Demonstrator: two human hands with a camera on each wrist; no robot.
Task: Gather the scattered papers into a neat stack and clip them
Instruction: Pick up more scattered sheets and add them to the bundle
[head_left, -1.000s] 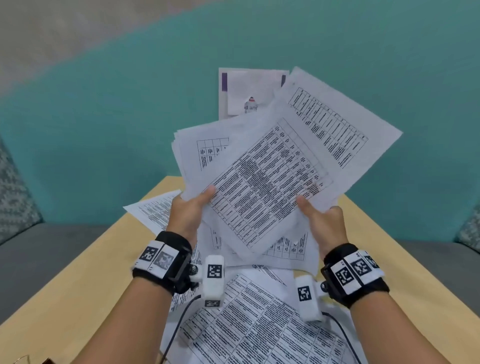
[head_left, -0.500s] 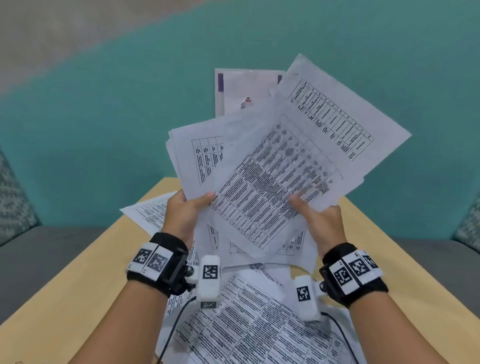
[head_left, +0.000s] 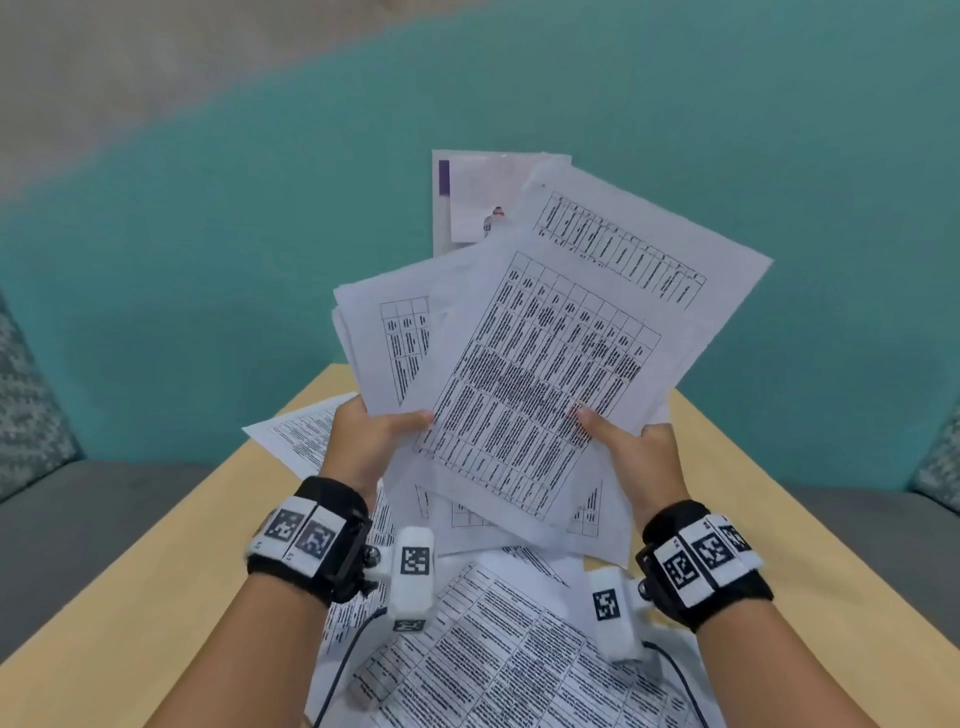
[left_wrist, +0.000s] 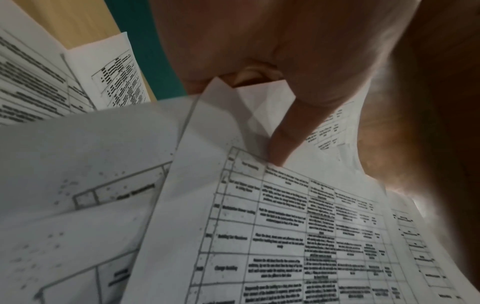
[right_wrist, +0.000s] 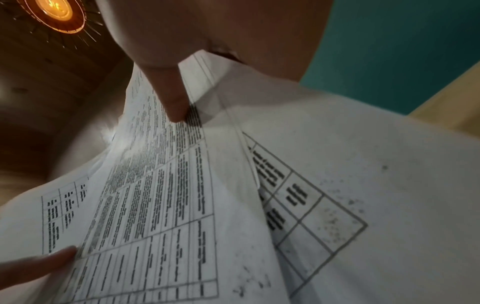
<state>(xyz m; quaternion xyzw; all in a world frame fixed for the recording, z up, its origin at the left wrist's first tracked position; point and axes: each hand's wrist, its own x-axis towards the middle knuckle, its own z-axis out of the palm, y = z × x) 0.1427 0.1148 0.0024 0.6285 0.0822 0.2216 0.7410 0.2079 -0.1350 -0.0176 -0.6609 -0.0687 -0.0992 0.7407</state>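
Head view, centre of frame: you're holding a fanned bundle of white printed sheets w/ black tables (head_left: 524, 374) up off the light wooden tabletop (head_left: 156, 597), edges not squared, sheets splayed at diff angles.

Your left hand (head_left: 363, 441) grips the bundle's lower-left edge, thumb laid across the front sheet, other fingers hidden behind the paper. Left wrist view: thumb (left_wrist: 288, 135) presses flat on the top sheet near a table corner, a fingertip curled under the paper edge just above it.

Your right hand (head_left: 639, 457) grips the lower-right edge the same way, thumb on front, fingers behind. Right wrist view: thumb (right_wrist: 174, 98) pins the printed face; your left thumb tip shows at lower left of that frame, touching the same sheet.

At the back of the fan, upper centre, a white page w/ purple strip and small picture (head_left: 467, 197) sticks up above the rest.

Still on the table: one large printed sheet (head_left: 493, 649) at bottom centre between your forearms, and another printed sheet (head_left: 296, 431) poking out at centre left, behind your left hand.

Black wrist bands w/ black-and-white square markers (head_left: 306, 540) on both wrists; white camera pods hang inward from each.

Teal wall (head_left: 208, 234) fills the upper frame; grey seat (head_left: 78, 519) at left and right edges.
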